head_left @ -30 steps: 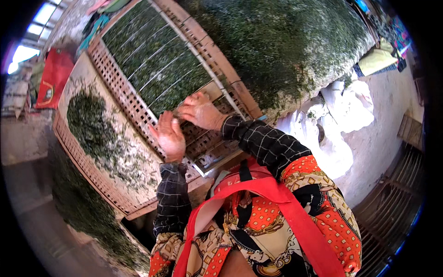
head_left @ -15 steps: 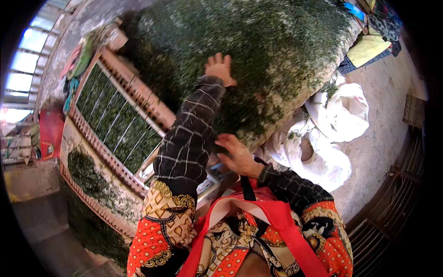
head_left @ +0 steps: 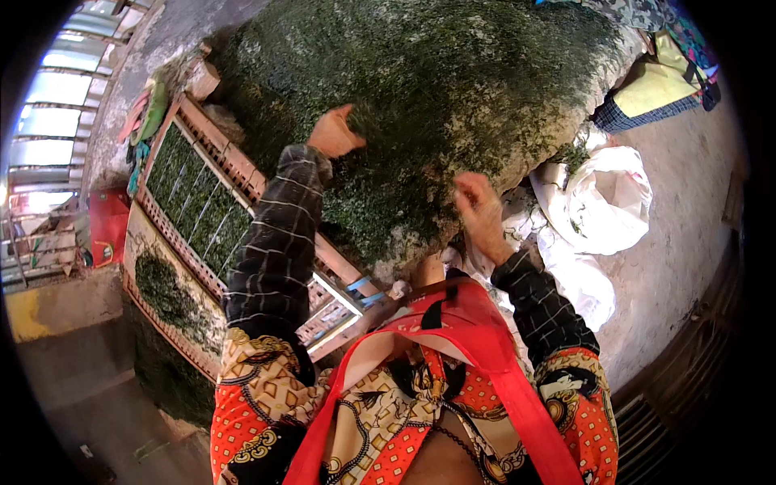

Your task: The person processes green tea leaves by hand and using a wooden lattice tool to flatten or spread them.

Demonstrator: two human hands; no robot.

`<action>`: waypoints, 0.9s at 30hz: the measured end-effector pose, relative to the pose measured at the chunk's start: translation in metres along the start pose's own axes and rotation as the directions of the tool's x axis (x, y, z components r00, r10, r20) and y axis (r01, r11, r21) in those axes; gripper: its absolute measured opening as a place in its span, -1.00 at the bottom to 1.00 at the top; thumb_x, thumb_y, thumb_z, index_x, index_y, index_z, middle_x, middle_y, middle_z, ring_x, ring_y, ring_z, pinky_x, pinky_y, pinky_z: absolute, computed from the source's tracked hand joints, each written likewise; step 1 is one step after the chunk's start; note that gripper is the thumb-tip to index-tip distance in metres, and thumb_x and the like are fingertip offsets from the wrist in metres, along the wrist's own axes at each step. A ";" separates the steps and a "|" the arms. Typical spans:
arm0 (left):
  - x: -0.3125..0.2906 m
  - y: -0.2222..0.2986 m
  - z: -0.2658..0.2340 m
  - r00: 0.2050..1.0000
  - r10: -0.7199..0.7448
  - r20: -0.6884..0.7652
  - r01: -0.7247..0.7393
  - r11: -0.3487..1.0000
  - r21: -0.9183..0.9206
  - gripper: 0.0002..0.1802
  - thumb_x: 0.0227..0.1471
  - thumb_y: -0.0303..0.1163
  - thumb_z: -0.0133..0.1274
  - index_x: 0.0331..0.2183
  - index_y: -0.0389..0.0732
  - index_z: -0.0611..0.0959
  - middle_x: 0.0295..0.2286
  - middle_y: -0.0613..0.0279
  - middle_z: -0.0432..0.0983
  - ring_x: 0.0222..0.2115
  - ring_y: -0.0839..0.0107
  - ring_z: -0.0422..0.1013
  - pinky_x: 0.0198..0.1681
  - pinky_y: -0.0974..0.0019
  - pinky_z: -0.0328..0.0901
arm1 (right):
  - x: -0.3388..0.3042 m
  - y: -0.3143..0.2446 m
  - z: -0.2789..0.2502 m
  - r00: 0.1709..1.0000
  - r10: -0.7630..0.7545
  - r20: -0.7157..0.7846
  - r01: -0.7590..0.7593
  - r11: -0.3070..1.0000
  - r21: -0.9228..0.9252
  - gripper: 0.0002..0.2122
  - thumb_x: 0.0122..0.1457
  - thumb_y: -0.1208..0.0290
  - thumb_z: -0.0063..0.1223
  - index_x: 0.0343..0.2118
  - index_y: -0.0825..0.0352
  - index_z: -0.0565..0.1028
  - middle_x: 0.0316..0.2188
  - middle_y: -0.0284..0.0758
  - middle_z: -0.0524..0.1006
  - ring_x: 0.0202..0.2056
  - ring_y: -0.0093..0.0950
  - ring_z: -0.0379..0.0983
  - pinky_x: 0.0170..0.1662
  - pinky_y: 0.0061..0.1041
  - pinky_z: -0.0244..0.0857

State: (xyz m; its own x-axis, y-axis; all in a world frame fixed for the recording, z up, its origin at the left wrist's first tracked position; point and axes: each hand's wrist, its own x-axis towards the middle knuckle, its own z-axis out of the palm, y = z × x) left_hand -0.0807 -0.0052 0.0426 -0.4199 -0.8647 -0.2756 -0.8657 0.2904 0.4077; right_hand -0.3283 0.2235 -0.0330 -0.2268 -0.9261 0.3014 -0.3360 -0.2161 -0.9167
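Observation:
A broad heap of loose dark green leafy bits (head_left: 396, 56) covers the large pale sheet before me. My left hand (head_left: 335, 132) is curled at the heap's left middle part, with a dark green clump at its fingers. Near the heap's front right edge is my right hand (head_left: 482, 212), its fingers bent inward; what they hold, if anything, does not show. To the left, a slatted frame (head_left: 179, 217) with thin metal bars holds more of the green bits between the bars. My left forearm hides part of it.
White sacks (head_left: 614, 198) stand open to the right, beside the heap. A yellow and dark blue checked bag (head_left: 651, 93) lies at the far right. Coloured cloths (head_left: 149, 113) hang past the frame's far corner. At left is something red (head_left: 107, 226) near a barred window.
My left hand was spread flat on the heap; it has come nearer and leftward and curled. My right hand has moved away from my body and to the right. The head view has shifted slightly.

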 end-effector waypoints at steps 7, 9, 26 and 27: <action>-0.058 0.070 -0.118 0.934 0.237 -0.268 -0.322 0.883 -0.341 -0.21 -0.12 -0.45 0.27 0.11 -0.47 0.28 -0.05 -0.16 0.42 -0.26 0.39 0.49 -0.12 0.21 0.43 | 0.052 -0.002 -0.009 0.993 0.115 0.025 -0.118 0.969 0.219 -0.82 0.14 0.48 0.06 -0.19 0.37 0.50 -0.30 -0.35 0.44 -0.36 -0.54 0.42 -0.28 -0.50 0.33; -0.039 0.023 -0.144 0.484 0.696 -0.530 -0.580 0.709 0.401 -0.42 -0.08 -0.37 0.26 -0.04 -0.39 0.44 -0.32 0.08 0.52 -0.44 0.49 0.50 -0.07 0.22 0.39 | 0.062 -0.010 -0.002 0.973 0.190 0.132 -0.222 0.927 0.303 -0.81 0.16 0.45 0.06 -0.18 0.37 0.50 -0.33 -0.36 0.47 -0.36 -0.55 0.43 -0.29 -0.50 0.33; 0.079 0.225 -0.085 -0.023 -0.377 -0.926 0.044 0.925 -0.378 -0.93 -0.47 -0.23 0.14 -0.77 0.06 0.62 -0.73 0.28 0.45 -0.61 0.26 0.40 -0.51 0.19 0.24 | 0.196 -0.190 -0.009 0.957 0.249 0.150 -0.280 0.645 0.711 -0.40 0.31 -0.06 -0.36 0.28 0.25 0.07 0.30 -0.17 0.01 0.27 -0.35 -0.02 0.28 -0.37 -0.08; 0.093 0.224 -0.093 -0.056 -0.406 -0.912 0.081 0.909 -0.409 -0.94 -0.51 -0.23 0.14 -0.80 0.07 0.62 -0.73 0.28 0.45 -0.61 0.25 0.40 -0.54 0.18 0.23 | 0.199 -0.185 -0.006 0.940 0.279 0.194 -0.326 0.575 0.750 -0.41 0.31 -0.03 -0.32 0.26 0.27 0.08 0.24 -0.18 0.06 0.21 -0.36 0.02 0.24 -0.36 -0.05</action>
State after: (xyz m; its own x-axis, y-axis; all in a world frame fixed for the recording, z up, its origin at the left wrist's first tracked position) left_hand -0.2885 -0.0584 0.1894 0.6232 -0.4434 0.6442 -0.7092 0.0267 0.7045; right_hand -0.3162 0.0812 0.1982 -0.1294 -0.9913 -0.0232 0.5665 -0.0547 -0.8223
